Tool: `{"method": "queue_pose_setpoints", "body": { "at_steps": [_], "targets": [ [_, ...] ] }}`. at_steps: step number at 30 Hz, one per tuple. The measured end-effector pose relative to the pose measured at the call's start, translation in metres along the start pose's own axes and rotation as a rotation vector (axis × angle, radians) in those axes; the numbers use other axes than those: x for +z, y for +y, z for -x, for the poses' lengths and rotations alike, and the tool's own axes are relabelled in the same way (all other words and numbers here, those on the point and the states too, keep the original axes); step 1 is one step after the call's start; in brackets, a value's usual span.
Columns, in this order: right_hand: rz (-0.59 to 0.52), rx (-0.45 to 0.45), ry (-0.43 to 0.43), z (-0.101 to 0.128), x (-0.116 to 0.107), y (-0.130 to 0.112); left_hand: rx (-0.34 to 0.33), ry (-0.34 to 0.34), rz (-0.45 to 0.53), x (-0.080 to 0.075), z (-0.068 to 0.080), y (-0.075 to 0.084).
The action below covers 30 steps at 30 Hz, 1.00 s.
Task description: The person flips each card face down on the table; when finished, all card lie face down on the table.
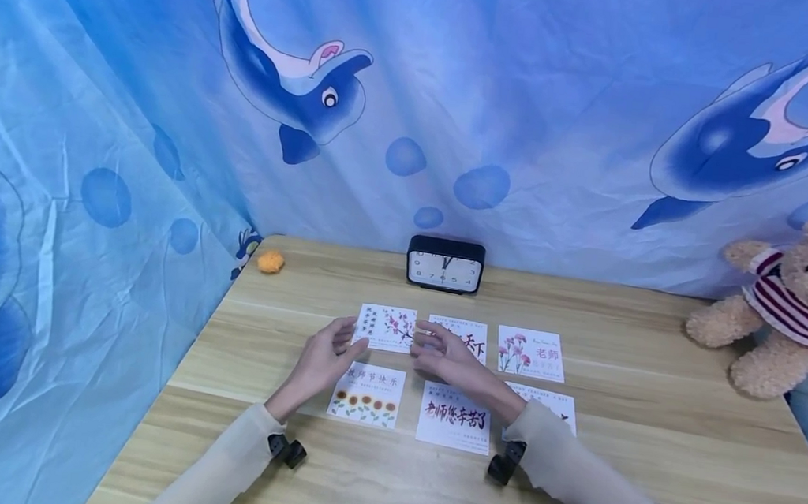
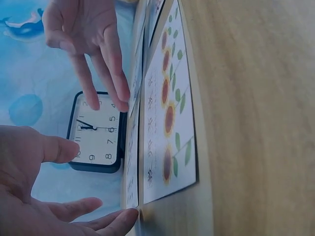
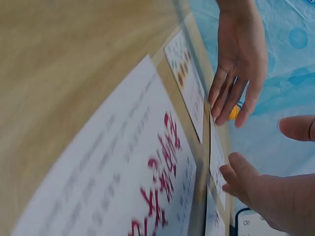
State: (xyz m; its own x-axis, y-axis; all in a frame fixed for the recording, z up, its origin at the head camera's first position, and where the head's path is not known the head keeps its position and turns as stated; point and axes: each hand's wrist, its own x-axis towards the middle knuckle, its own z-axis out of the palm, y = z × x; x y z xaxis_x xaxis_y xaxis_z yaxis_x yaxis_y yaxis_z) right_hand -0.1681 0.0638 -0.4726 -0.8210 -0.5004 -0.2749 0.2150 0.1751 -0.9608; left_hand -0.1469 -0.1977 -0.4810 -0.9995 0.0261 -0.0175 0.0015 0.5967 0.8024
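Both hands meet over the blossom card [image 1: 387,327], first of the far row of cards, toward the table's far edge. The left hand [image 1: 323,359] touches its left edge with relaxed fingers; the right hand [image 1: 447,357], also uncurled, touches its right edge, equally near. The card's long axis runs left to right. Beyond stand a clock [image 1: 445,264], an orange ball [image 1: 271,261] at the wooden table's [image 1: 679,463] far left corner, a teddy bear [image 1: 784,306] at the right edge, then a dolphin curtain [image 1: 530,96].
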Motion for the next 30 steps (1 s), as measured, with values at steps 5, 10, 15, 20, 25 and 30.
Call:
{"method": "queue_pose_setpoints", "body": {
  "at_steps": [5,10,15,20,25,30],
  "targets": [
    [-0.043,0.048,0.013,-0.004,0.007,0.003,-0.023,-0.023,-0.014,0.003,0.002,0.003],
    [-0.061,0.066,0.048,-0.007,0.011,0.003,-0.021,-0.035,-0.023,0.006,0.004,0.004],
    [-0.117,0.111,0.079,-0.009,0.012,-0.004,-0.016,-0.039,-0.023,0.005,0.002,0.005],
    [-0.161,0.146,0.116,-0.014,0.012,-0.009,-0.022,-0.057,-0.037,0.003,0.002,0.009],
    [-0.205,0.178,0.151,-0.017,0.015,-0.012,-0.033,-0.069,-0.097,0.003,0.002,0.014],
    [-0.22,0.185,0.172,-0.02,0.02,-0.014,-0.013,-0.059,-0.147,0.008,0.004,0.015]
  ]
}}
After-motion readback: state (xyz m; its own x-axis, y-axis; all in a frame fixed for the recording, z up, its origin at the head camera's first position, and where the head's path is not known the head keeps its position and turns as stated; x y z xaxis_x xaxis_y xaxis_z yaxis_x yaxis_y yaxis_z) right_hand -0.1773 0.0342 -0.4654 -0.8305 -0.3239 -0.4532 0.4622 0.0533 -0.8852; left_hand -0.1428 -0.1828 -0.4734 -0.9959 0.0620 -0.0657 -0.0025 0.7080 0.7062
